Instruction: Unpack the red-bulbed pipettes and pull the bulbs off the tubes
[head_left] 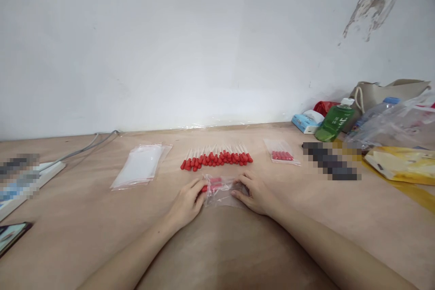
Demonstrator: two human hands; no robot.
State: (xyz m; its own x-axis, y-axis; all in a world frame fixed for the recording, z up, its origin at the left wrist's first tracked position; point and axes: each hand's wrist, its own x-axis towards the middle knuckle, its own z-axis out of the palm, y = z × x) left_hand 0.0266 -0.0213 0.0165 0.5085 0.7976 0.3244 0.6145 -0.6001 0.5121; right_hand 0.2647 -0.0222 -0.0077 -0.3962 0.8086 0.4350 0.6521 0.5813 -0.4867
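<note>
Centre frame: left hand (186, 204) and right hand (255, 195), apart, each pinch an end of a small zip bag (221, 191) on the worktop (84, 217). Right, one filled bag (282, 155); above, many red-bulbed droppers (217, 158) unpacked.

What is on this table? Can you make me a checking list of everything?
Surface: tan wooden table, set against the wall.
Job's things: small clear plastic bag with red-tipped pieces, between the hands; row of red-bulbed clear droppers behind it; stack of empty clear zip bags left; filled clear bag of red pieces right.
Clutter: green plastic bottle, blue tissue pack, yellow packet, beige tote bag, far right; dark phone, near left.
Hands: left hand and right hand each grip one end of the small bag.
Cables: grey cable runs to a white power strip, left.
Surroundings: white wall; peeling paint patch upper right.
</note>
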